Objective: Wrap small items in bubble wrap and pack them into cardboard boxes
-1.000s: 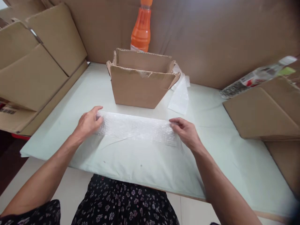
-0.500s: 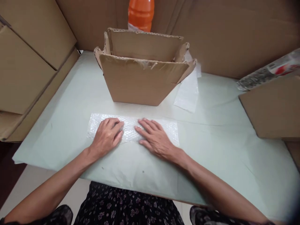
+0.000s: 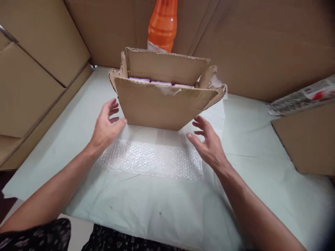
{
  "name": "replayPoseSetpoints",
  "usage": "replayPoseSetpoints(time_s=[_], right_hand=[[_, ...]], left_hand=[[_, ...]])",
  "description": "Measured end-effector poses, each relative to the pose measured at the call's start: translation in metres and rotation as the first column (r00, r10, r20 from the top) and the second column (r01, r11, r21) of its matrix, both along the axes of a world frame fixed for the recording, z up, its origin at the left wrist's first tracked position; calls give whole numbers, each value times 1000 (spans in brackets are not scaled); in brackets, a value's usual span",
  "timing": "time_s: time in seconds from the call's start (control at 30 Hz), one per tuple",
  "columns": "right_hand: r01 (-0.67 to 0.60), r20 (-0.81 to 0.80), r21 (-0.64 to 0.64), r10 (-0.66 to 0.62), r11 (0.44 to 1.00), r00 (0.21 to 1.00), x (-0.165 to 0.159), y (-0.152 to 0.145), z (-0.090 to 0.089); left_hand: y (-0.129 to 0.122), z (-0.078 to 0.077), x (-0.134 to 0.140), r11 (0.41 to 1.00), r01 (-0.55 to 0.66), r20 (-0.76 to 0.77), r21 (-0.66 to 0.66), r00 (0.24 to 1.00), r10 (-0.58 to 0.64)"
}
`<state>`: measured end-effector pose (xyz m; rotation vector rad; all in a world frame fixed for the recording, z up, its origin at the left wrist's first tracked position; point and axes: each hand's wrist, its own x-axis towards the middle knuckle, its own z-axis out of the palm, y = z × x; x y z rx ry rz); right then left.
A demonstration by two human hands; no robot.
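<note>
An open cardboard box [image 3: 157, 106] stands upright with its flaps raised. Inside it, the tops of several purple-and-white items [image 3: 161, 83] show above the front wall; what they are I cannot tell. My left hand [image 3: 107, 125] is beside the box's lower left corner, fingers apart and holding nothing. On the other side, my right hand [image 3: 206, 139] is near the lower right corner, also open; whether either hand touches the cardboard I cannot tell. A flat strip of bubble wrap [image 3: 154, 158] lies on the cloth in front of the box, between my forearms.
Behind the box stands an orange bottle [image 3: 162, 26] against a cardboard wall [image 3: 248, 45]. Stacked cartons [image 3: 31, 76] line the left side. At right sit another carton [image 3: 309, 136] and a plastic-wrapped item [image 3: 306, 94]. A pale green cloth [image 3: 146, 202] covers the table.
Both hands have lifted off the bubble wrap and moved forward and apart to either side of the box. The view has tilted, so the box's purple contents now show.
</note>
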<state>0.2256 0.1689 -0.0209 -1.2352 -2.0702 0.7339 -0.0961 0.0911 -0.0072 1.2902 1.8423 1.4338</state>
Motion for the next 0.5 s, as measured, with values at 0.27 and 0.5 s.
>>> replayPoseSetpoints(time_s=[0.27, 0.5], right_hand=[[-21, -1, -92, 21, 996, 1000, -20, -11, -3], [34, 270, 133, -69, 991, 960, 23, -30, -26]], left_hand=[[-27, 0, 20, 994, 48, -2, -95, 999, -49], [-69, -16, -24, 958, -50, -515, -282, 851, -107]])
